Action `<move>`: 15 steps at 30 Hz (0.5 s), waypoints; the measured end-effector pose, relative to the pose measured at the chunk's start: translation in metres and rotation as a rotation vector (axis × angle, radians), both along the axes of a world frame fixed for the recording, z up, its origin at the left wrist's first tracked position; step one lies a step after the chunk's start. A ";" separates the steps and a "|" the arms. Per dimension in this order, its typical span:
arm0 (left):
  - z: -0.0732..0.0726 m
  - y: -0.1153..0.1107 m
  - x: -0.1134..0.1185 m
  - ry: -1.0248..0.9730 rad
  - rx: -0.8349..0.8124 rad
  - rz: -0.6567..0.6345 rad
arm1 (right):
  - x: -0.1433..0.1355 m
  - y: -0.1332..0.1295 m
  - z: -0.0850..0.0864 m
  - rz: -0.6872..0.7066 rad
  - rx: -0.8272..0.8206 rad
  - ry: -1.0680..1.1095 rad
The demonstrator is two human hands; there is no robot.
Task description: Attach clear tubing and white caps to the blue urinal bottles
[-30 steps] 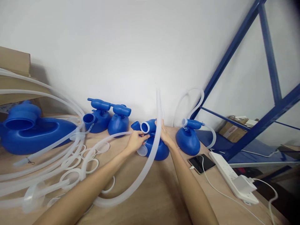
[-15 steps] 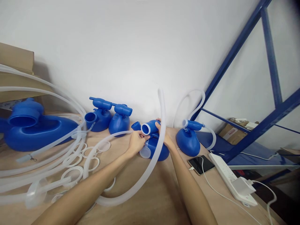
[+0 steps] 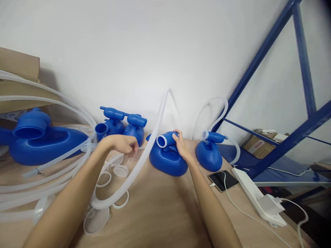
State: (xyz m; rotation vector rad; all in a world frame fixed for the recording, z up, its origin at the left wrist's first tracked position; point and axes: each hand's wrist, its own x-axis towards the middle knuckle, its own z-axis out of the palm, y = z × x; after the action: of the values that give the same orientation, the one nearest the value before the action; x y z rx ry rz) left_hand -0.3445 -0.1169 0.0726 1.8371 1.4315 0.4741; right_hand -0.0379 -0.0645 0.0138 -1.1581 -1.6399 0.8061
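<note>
My right hand [image 3: 182, 146] is wrapped round the neck of a blue bottle [image 3: 168, 161] on the wooden table, near the middle. The bottle's mouth, rimmed by a white ring [image 3: 161, 141], faces toward me and to the left. Left of the bottle, my left hand [image 3: 126, 144] hangs in the air with its fingers bent; whether it holds anything is too blurred to tell. Beneath it lie clear caps [image 3: 120, 171] and white rings [image 3: 104, 179]. A translucent hose [image 3: 139, 167] arches up between my hands and over behind the bottle.
More blue bottles stand by the wall, two behind my left hand and one [image 3: 209, 156] at the right. Coiled hoses and a large blue bottle [image 3: 49, 144] fill the left. A phone [image 3: 222, 181], a power strip [image 3: 252, 194] and a blue rack [image 3: 284, 141] are at the right.
My left hand has left the bottle and moved left. A clear cap that was by the bottle now lies among the rings. The hose has swung left and bends over at its top.
</note>
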 end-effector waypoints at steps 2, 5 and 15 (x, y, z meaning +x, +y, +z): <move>0.012 -0.003 -0.023 0.124 -0.129 -0.113 | 0.000 0.000 0.000 -0.005 0.004 0.000; 0.023 -0.007 -0.055 0.189 -0.144 -0.026 | 0.000 -0.002 0.001 -0.015 -0.009 -0.013; 0.020 -0.017 -0.116 0.287 0.161 0.258 | 0.000 -0.002 0.000 -0.004 -0.048 0.009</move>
State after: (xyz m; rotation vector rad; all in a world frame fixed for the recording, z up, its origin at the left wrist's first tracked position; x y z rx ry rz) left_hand -0.4610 -0.1337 0.0924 1.9137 1.8878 0.4777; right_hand -0.0379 -0.0670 0.0138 -1.1890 -1.6185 0.8512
